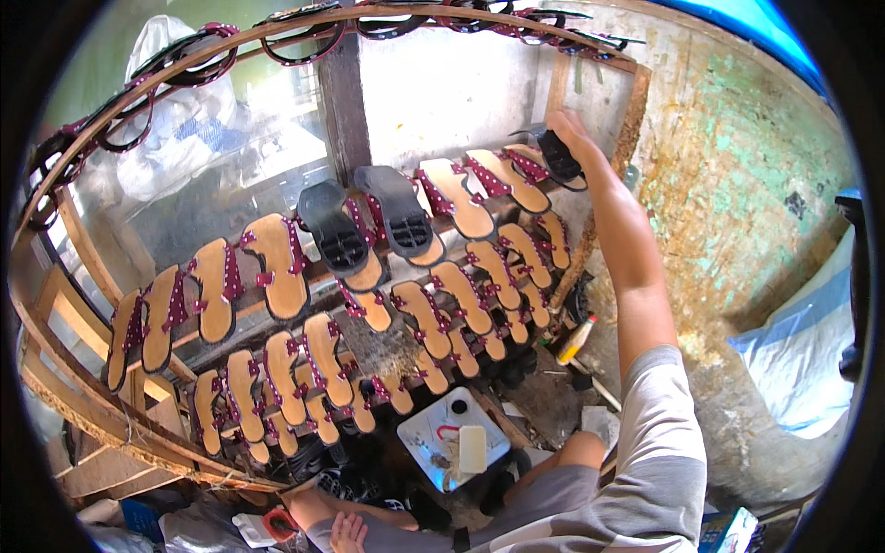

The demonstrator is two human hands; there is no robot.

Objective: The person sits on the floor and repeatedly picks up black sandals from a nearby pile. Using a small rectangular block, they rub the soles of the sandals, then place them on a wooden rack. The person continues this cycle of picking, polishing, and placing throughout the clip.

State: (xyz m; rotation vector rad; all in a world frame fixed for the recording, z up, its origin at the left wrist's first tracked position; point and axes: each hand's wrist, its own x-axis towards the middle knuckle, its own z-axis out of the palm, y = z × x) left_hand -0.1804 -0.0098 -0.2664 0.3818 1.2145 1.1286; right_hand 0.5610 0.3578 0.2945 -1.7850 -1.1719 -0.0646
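At the right end of the upper rack row, my right hand (572,129) closes on the heel end of a black sole (559,158); its fingertips are partly hidden. Beside that sole lies a tan sandal (509,180) with a dark red, white-dotted strap. Further left, a black sole (332,229) and another black sole (398,214) rest over tan sandals in the same row. My left hand (348,533) lies on my thigh at the lower edge, fingers apart, holding nothing.
Several tiers of tan sandals fill the wooden rack (636,101). More straps hang along its top rail. Below stands a small white-topped stool (454,438) with a pale block (472,449). A yellow-and-red bottle (576,341) is by the right wall. A white-and-blue sack (802,341) hangs at right.
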